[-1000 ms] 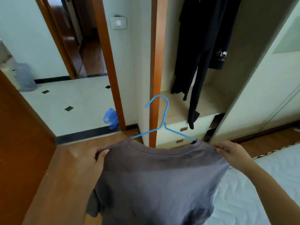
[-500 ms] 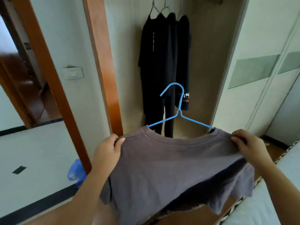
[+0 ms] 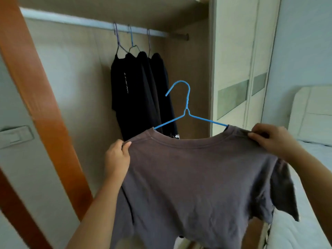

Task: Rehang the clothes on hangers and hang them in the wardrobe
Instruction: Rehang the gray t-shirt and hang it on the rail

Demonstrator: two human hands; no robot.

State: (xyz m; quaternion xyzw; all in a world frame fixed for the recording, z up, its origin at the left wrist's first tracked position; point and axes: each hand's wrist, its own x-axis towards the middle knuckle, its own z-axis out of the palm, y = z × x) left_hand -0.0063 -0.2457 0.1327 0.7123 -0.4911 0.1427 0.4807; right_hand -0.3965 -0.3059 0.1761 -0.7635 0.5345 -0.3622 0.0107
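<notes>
A grey-brown T-shirt (image 3: 197,186) hangs on a blue wire hanger (image 3: 186,112) whose hook sticks up out of the collar. My left hand (image 3: 116,157) pinches the shirt's left shoulder and my right hand (image 3: 274,139) pinches its right shoulder, holding it up in front of the open wardrobe. Above and behind runs the wardrobe rail (image 3: 89,24). Several black garments (image 3: 140,94) hang from it on wire hangers, just left of and behind the blue hook.
An orange-brown wooden door frame (image 3: 36,97) slants down the left side, with a wall switch (image 3: 16,135) beside it. The wardrobe's pale sliding door (image 3: 239,69) stands to the right. A white bed (image 3: 305,177) with headboard lies at the far right.
My view has tilted upward from the floor and drawers to the wardrobe rail. Both hands have lifted the shirt on its hanger higher and closer to the hanging black clothes.
</notes>
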